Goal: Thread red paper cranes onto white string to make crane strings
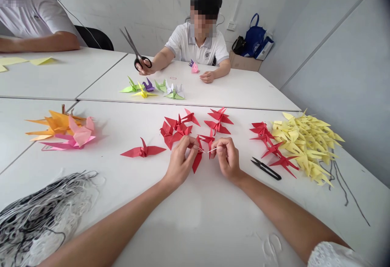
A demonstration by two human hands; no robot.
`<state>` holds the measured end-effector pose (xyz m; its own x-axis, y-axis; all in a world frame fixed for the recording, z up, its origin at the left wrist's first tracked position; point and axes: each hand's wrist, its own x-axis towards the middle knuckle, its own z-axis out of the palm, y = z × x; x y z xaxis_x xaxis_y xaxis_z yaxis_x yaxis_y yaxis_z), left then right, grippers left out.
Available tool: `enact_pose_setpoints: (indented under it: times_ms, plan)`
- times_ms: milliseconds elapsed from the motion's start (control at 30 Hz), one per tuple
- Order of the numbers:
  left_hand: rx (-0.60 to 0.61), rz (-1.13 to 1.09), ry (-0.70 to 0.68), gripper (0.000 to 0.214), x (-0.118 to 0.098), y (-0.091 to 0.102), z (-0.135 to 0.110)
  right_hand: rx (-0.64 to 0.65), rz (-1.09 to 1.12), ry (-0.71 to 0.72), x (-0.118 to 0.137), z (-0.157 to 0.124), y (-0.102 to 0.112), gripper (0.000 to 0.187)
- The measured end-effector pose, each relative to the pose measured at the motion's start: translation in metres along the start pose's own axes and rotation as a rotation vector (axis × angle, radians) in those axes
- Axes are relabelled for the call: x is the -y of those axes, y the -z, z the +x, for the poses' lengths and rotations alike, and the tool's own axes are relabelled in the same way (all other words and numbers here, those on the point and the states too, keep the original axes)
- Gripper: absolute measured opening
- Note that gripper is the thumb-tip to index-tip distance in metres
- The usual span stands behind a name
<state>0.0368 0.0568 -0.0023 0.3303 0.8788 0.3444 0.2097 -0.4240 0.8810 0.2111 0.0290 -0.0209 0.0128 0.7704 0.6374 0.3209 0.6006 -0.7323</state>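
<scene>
My left hand [179, 161] is closed in a pinch on a white thread [200, 150], whose end pokes out toward the right. Facing it, my right hand [229, 159] pinches a thin white strand [212, 150]; whether that is thread or a needle I cannot tell. The two tips nearly meet. Red paper cranes lie just behind and below my fingers, among them a folded red crane [197, 162] beside my left fingertips. A single red crane [143, 150] rests farther left, and a red pair [218, 120] sits behind my right hand.
Thread snips [266, 168] lie right of my hand, near more red cranes [274, 147] and a yellow crane pile [306, 143]. Orange cranes [56, 124] and a thread bundle [45, 206] are at left. Across the table, a person's hand [144, 68] holds scissors [135, 49].
</scene>
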Motion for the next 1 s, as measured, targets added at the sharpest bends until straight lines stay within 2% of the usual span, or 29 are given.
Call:
enact_pose_setpoints:
  times_ms: [133, 300, 467, 600, 1000]
  plan:
    - [-0.016, -0.051, 0.003, 0.017, -0.0007, 0.0014, -0.0010, -0.002, 0.003, -0.007, -0.0002, 0.0004, -0.0009, 0.011]
    - [0.072, -0.029, -0.073, 0.032, -0.0056, 0.0030, -0.0002, -0.003, 0.005, -0.009, 0.0003, 0.0006, -0.0006, 0.012]
    - [0.054, 0.041, -0.056, 0.015, -0.0065, 0.0013, 0.0005, 0.000, 0.010, -0.012, 0.0003, 0.0008, -0.0006, 0.012]
    - [0.094, 0.075, -0.061, 0.017, -0.0048, -0.0003, -0.0013, 0.002, 0.015, -0.009, 0.0002, 0.0009, -0.0005, 0.012]
    - [0.049, 0.112, -0.062, 0.018, -0.0024, -0.0007, 0.0015, -0.016, 0.067, -0.010, -0.0012, 0.0018, -0.0005, 0.013]
